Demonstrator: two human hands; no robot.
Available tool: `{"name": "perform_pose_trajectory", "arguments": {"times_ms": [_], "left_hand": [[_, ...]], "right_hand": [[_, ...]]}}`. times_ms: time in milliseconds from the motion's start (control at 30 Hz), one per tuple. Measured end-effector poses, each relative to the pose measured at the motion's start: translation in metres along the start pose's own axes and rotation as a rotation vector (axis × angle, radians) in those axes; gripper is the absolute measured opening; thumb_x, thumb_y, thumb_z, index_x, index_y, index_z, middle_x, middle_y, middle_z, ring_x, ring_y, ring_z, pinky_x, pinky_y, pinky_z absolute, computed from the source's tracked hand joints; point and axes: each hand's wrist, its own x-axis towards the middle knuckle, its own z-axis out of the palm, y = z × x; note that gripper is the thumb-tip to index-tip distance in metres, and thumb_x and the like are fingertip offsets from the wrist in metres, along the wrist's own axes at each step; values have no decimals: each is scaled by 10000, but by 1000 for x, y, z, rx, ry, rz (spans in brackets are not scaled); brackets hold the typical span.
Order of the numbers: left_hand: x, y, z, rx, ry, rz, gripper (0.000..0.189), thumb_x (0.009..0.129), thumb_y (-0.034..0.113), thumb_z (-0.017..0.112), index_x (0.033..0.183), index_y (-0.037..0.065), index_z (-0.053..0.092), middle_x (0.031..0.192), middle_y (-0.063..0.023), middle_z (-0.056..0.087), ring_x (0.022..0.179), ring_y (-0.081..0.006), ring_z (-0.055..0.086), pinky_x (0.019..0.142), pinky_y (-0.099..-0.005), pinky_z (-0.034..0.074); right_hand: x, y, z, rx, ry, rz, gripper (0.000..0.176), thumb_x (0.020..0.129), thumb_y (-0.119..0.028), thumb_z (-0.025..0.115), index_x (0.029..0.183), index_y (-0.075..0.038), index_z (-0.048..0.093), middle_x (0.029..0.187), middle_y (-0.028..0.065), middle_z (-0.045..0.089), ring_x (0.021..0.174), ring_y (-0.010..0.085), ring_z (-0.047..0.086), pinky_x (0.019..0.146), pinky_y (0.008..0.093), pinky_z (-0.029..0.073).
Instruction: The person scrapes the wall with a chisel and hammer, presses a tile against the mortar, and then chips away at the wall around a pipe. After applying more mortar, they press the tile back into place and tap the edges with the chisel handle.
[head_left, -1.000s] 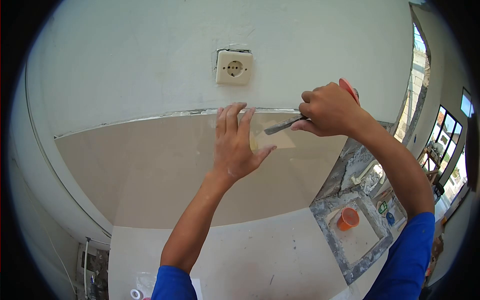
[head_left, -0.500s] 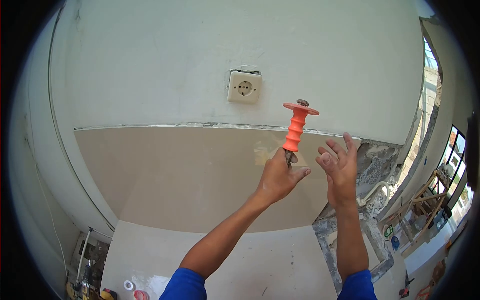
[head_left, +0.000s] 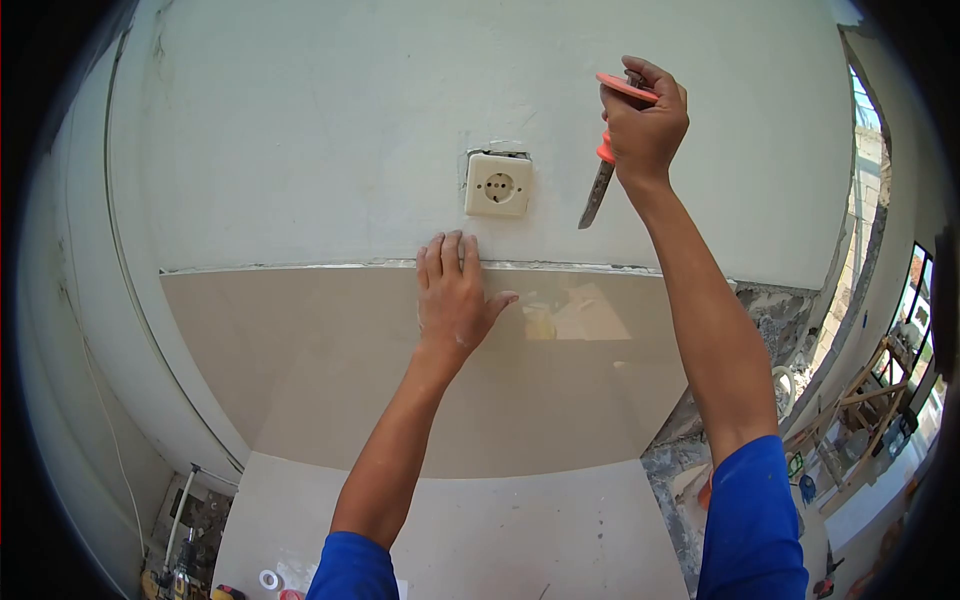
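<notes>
My right hand (head_left: 648,130) is wrapped round the orange grip of a chisel (head_left: 597,195), up against the wall to the right of the socket. The chisel's metal blade points down and slightly left. My left hand (head_left: 455,300) lies with fingers spread on the beige tile panel (head_left: 330,370), its fingertips at the panel's top edge. A white wall socket (head_left: 498,185) sits just above that hand, with a dark gap along its top.
Broken masonry (head_left: 775,315) shows at the panel's right end. A white work surface (head_left: 520,530) lies below, with a tape roll (head_left: 269,579) at its left. Tools stand at lower left; a wooden ladder (head_left: 870,400) is at far right.
The chisel has passed from my left hand to my right, which has risen and closed on its grip. My left hand has moved left and now lies on the panel.
</notes>
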Motion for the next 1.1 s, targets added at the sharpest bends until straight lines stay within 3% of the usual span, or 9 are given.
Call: {"name": "perform_pose_trajectory", "arguments": {"times_ms": [167,367,433,567,667,800,900,1000,1100], "left_hand": [[-23,-26,16,37,-64,166,986,672,513,880,1384,-48,492,1369,-197,495,1324,-394,425,1156,-542,325],[-23,-24,25,3,-3,127,934,686,484,876,1366,-26,489,1303,-187,511,1267,-379,443,1145,-527,333],[-25,-20,24,-6,0,115,913,699,473,869,1365,-22,488,1307,-186,509,1270,-377,441,1148,-526,327],[-23,-21,21,-5,-9,106,891,715,463,858,1365,-16,484,1310,-183,510,1271,-372,442,1157,-523,315],[-23,-22,22,-10,12,104,879,718,463,855,1361,-12,488,1302,-176,514,1271,-367,441,1156,-517,313],[-21,-18,24,-18,35,93,860,717,467,856,1339,-11,504,1277,-171,518,1262,-364,445,1146,-514,322],[-22,-21,25,2,40,95,852,709,472,861,1323,-9,517,1262,-170,520,1249,-362,450,1138,-510,329],[-22,-23,26,22,36,92,856,696,476,870,1315,-3,524,1257,-166,519,1238,-361,454,1126,-505,339],[-19,-19,28,8,48,86,861,688,478,876,1316,5,525,1259,-159,514,1232,-360,454,1116,-501,346]], "right_hand": [[9,33,35,-91,29,-133,277,751,28,745,1011,-66,730,1089,93,604,899,182,656,780,299,581],[-62,33,39,-90,125,-115,257,699,75,745,922,-52,744,1174,162,609,950,224,690,742,299,601],[-74,30,44,-110,85,-323,352,703,61,760,1040,-29,712,1174,169,609,931,226,690,717,291,593],[-79,12,35,180,41,232,397,758,9,786,1121,13,628,1082,152,630,744,213,672,597,308,561],[-68,6,7,442,-107,696,237,816,-59,787,974,-17,617,788,85,643,531,184,603,465,311,491],[-52,1,13,352,-144,779,185,822,-64,778,874,-57,600,613,47,560,440,154,518,408,313,430],[-7,-1,18,441,-20,660,173,836,-79,769,868,-52,602,617,49,556,444,155,517,392,315,409],[-13,7,26,376,5,752,170,853,-96,761,852,-47,598,617,50,550,445,157,511,386,320,399],[-78,8,33,205,-245,684,157,875,-104,715,827,-39,581,595,38,543,442,134,505,394,316,418]]}}
